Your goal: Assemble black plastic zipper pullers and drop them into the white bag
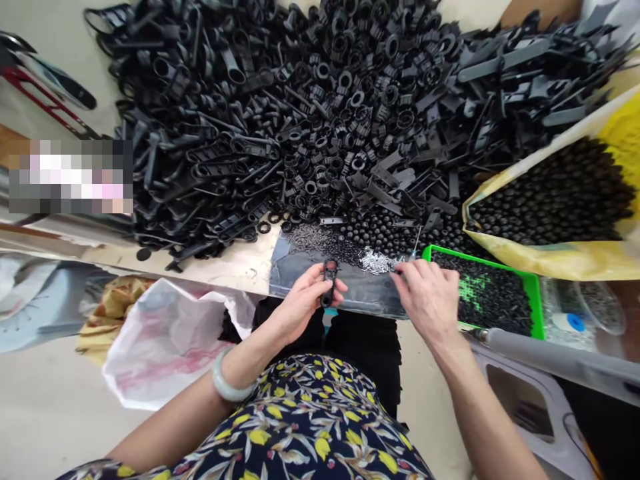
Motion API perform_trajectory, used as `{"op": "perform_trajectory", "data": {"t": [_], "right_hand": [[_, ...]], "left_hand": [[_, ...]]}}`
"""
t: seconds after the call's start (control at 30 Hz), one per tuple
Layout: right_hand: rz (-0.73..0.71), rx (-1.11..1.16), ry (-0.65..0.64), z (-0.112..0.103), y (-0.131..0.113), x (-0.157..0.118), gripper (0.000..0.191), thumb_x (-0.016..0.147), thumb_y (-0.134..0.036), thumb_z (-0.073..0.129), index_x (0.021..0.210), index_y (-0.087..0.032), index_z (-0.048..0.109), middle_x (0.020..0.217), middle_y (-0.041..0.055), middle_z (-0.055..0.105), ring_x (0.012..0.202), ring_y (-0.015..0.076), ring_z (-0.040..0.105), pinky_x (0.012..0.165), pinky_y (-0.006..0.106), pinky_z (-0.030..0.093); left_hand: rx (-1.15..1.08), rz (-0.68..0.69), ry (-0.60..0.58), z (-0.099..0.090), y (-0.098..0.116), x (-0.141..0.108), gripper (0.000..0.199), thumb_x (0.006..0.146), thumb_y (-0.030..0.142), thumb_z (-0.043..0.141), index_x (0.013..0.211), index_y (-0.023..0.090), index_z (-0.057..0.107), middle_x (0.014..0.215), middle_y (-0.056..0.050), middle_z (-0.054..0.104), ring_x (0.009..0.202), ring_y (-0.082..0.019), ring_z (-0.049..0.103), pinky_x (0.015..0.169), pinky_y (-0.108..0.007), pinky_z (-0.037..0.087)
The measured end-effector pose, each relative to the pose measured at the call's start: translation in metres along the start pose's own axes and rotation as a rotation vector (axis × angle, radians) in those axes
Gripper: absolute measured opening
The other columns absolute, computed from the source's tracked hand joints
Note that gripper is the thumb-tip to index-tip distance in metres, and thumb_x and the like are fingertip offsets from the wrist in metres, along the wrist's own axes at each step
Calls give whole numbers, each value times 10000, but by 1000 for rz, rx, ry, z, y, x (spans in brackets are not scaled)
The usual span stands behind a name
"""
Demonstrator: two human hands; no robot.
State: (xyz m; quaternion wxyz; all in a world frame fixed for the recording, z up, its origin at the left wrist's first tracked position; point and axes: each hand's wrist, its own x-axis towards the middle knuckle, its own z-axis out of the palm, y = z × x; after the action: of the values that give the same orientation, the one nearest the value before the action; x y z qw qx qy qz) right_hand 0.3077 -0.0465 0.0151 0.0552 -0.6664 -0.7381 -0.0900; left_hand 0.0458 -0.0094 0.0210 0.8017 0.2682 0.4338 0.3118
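Note:
My left hand (307, 297) grips a small elongated black plastic part (329, 283), with a rounded opening at its upper end, held upright over the table's front edge. My right hand (427, 293) is at the right end of a little heap of shiny silver pins (376, 261). Its thumb and fingertips are drawn together; what is between them, if anything, is too small to make out. A thin metal shaft (417, 239) sticks up just beyond these fingers, and whether the hand touches it I cannot tell. Small black rings (345, 251) lie left of the pins.
A large pile of black plastic parts (240, 127) covers the table. A green tray (537, 310) of small black pieces stands right of my right hand, below a yellow-edged bag (550, 263) of black balls. A white bag (150, 353) hangs at the lower left.

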Motion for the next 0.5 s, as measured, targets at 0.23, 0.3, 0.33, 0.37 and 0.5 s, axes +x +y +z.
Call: {"op": "perform_trajectory", "data": {"t": [0.23, 0.3, 0.33, 0.37, 0.5], "right_hand": [[17, 173, -42, -4, -2, 4, 240, 1067, -444, 556, 1071, -244, 689, 947, 46, 723, 896, 226, 609, 819, 376, 303], [81, 235, 25, -8, 2, 18, 243, 1086, -411, 512, 1103, -249, 692, 970, 44, 727, 902, 214, 626, 825, 365, 331], [115, 248, 62, -9, 5, 28, 240, 1090, -379, 495, 1123, -249, 693, 987, 46, 725, 913, 212, 631, 827, 360, 344], [143, 238, 94, -8, 9, 38, 239, 1086, -347, 486, 1147, -248, 694, 1010, 53, 722, 931, 216, 631, 828, 357, 356], [181, 90, 90, 5, 25, 73, 297, 1026, -300, 513, 1235, -222, 709, 1079, 108, 697, 961, 271, 601, 775, 370, 374]], "left_hand": [[18, 0, 18, -9, 4, -7, 469, 889, 406, 794, 1262, 173, 632, 1002, -83, 781, 816, -156, 706, 837, -309, 558], [32, -5, 28, -11, 6, -8, 466, 877, 422, 804, 1233, 169, 640, 977, -82, 785, 811, -174, 720, 831, -323, 561], [39, -3, 38, -12, 6, -8, 453, 875, 427, 804, 1211, 172, 639, 964, -78, 786, 809, -185, 726, 822, -331, 561], [45, 3, 50, -13, 7, -7, 438, 875, 428, 802, 1192, 179, 631, 952, -70, 786, 808, -196, 733, 811, -334, 558], [45, 48, 77, -14, 9, -6, 376, 889, 405, 780, 1134, 219, 563, 861, -16, 766, 730, -187, 739, 721, -294, 521]]}}
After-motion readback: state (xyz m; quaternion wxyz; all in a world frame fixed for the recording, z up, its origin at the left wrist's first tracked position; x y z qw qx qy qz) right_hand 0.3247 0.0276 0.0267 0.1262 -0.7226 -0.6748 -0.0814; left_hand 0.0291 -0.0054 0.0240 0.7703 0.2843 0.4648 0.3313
